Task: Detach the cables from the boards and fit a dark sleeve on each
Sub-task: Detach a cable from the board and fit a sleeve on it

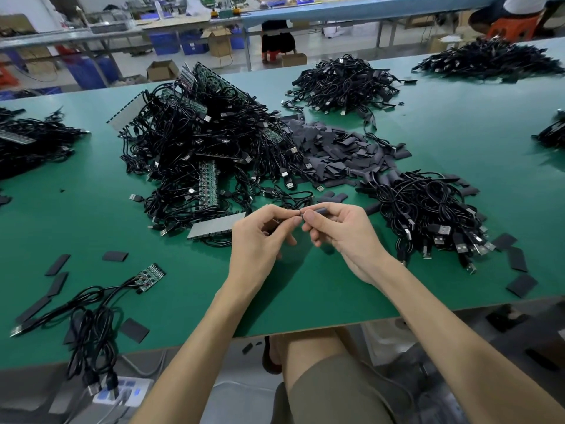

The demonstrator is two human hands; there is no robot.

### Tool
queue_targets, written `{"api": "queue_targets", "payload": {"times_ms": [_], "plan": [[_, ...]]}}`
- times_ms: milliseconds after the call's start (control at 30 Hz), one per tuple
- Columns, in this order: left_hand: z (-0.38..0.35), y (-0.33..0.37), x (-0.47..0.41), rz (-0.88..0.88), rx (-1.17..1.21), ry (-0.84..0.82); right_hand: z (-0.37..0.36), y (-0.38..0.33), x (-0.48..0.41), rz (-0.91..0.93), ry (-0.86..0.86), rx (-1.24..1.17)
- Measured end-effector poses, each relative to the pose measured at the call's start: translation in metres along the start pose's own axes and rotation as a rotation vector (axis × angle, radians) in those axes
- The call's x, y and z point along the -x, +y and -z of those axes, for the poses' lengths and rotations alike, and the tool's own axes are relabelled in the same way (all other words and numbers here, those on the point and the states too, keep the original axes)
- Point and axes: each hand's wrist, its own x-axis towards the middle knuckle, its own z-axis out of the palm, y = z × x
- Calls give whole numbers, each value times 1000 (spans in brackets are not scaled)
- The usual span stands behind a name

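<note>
L hand [260, 237] and R hand [339, 237] meet just above the bench [91, 209], fingertips nearly touching; L grip is curled tight, thumb and forefinger pinching the end of a black cable [290, 206], the rest of it trailing back toward the tangle; R grip pinches one dark sleeve [321, 210] between thumb and forefinger, other fingers tucked under, sleeve mouth facing the cable tip; whether the tip is already inside can't be told, fingers hide it. Judged step: threading the sleeve onto the cable end. Risks from here: the sleeve looks flat, so its mouth may stay shut and the tip could butt the edge and buckle it; a pinch this near the end could let the sleeve slip and drop among the loose ones; the trailing cable lies near the big heap of cables w/ boards [208, 142], so a pull might snag and drag neighbours. Spare sleeves [333, 151] lie beyond; what looks like a sleeved pile [428, 209] sits at R.
</note>
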Motion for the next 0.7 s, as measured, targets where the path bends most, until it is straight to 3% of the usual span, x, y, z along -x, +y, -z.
{"api": "queue_targets", "payload": {"times_ms": [333,700], "plan": [[0,-2,0,-17,-50,26,1,5,-2,34,31,81],[1,4,0,39,58,-15,0,2,1,2,-12,43]]}}
